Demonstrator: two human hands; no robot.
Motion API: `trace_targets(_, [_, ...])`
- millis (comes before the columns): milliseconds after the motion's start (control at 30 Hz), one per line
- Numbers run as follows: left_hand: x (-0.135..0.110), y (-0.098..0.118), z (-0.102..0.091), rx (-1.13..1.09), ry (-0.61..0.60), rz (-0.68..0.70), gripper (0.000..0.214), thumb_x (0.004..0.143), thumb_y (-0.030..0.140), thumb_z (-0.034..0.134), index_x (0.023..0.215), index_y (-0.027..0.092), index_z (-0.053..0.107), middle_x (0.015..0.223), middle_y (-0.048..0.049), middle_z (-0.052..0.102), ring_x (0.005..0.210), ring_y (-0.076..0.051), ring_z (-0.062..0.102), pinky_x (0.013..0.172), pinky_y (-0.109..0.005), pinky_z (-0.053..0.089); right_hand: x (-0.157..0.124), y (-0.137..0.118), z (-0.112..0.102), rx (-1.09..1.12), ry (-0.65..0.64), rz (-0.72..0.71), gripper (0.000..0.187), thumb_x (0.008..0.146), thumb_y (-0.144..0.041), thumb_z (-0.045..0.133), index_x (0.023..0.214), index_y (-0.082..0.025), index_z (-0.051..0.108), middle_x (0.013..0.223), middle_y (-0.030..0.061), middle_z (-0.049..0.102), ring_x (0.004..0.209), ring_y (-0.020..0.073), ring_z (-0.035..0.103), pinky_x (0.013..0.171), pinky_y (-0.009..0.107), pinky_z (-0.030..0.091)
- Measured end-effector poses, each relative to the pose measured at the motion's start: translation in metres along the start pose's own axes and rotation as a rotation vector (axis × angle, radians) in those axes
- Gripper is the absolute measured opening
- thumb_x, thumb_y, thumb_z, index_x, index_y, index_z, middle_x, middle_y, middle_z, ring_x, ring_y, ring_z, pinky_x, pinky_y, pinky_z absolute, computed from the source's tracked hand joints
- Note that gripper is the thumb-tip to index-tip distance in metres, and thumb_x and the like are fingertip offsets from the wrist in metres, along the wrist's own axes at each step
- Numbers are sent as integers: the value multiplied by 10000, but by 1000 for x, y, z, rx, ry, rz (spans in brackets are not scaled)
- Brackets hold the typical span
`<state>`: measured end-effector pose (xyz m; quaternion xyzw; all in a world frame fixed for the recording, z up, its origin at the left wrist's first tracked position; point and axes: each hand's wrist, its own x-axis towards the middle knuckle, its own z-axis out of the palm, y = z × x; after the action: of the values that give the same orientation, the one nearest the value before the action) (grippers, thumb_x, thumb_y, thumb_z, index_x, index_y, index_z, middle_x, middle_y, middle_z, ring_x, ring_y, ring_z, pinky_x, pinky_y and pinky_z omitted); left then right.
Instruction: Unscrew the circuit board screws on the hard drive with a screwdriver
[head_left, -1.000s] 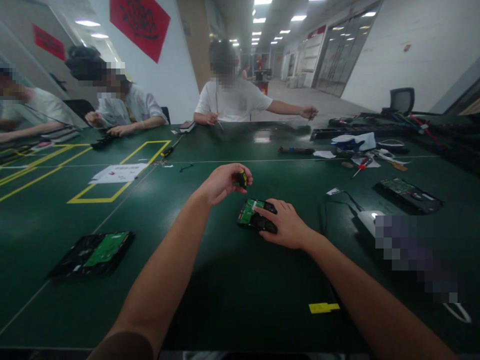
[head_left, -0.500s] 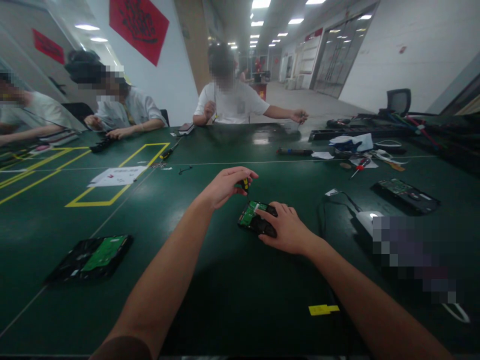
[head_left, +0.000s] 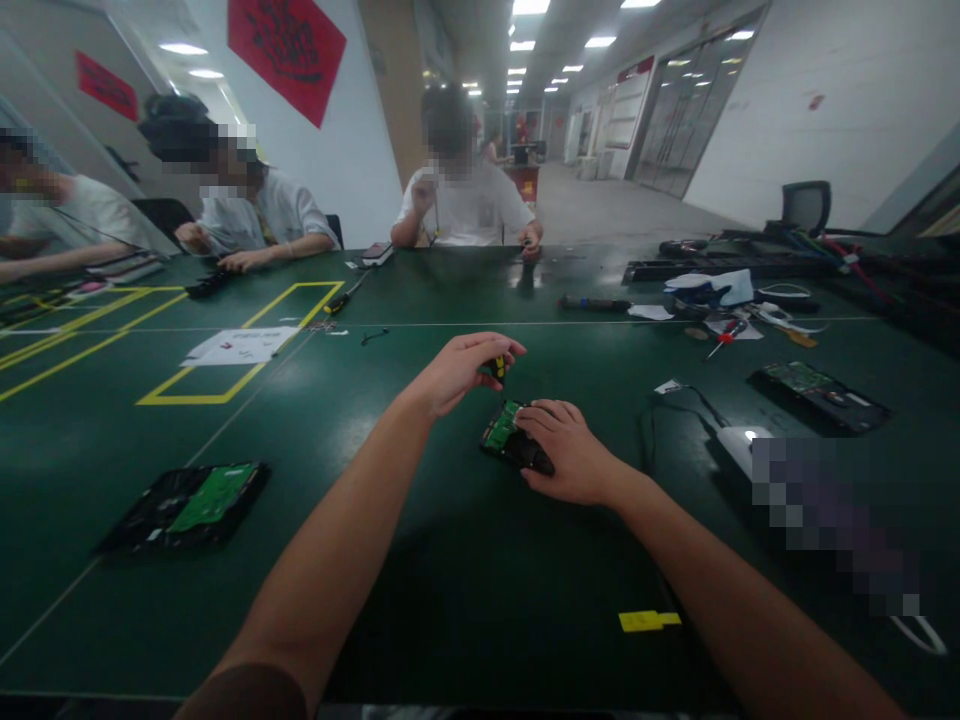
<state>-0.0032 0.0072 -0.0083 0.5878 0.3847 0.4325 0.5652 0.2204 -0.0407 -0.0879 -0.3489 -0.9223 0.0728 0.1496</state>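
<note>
My left hand (head_left: 471, 368) is closed around the black-and-yellow handle of a screwdriver (head_left: 498, 368), held upright with its tip down at the far edge of a hard drive (head_left: 502, 428). The drive lies on the green table with its green circuit board facing up. My right hand (head_left: 570, 450) grips the drive from the right, fingers over its top and thumb at the near side. The fingers hide part of the board, and the screwdriver's tip is too small to make out.
Another hard drive (head_left: 214, 498) lies at the left, a third drive (head_left: 821, 395) at the right. Beyond are a red screwdriver (head_left: 726, 338), a dark-handled tool (head_left: 595, 303) and a paper sheet (head_left: 240, 346). A cable (head_left: 701, 400) runs at the right. Several people sit across the table.
The person opposite has drawn an outstretched arm in to the table's edge. My right fingers have shifted slightly on the drive. The whole view has moved a little; my left hand still holds the screwdriver.
</note>
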Motion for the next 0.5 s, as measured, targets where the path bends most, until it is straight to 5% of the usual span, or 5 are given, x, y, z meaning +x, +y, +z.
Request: trace_targets(500, [0,-1,-1,9,2,3,262,872,379,624,952,167,756,993,-101,656,865,-179,587,633,-256,481,1,-3,-5,-46,-54,-4,643,846,-475,628,1438,-267,489,1458,124,484,1371,378,335,1108,594,244])
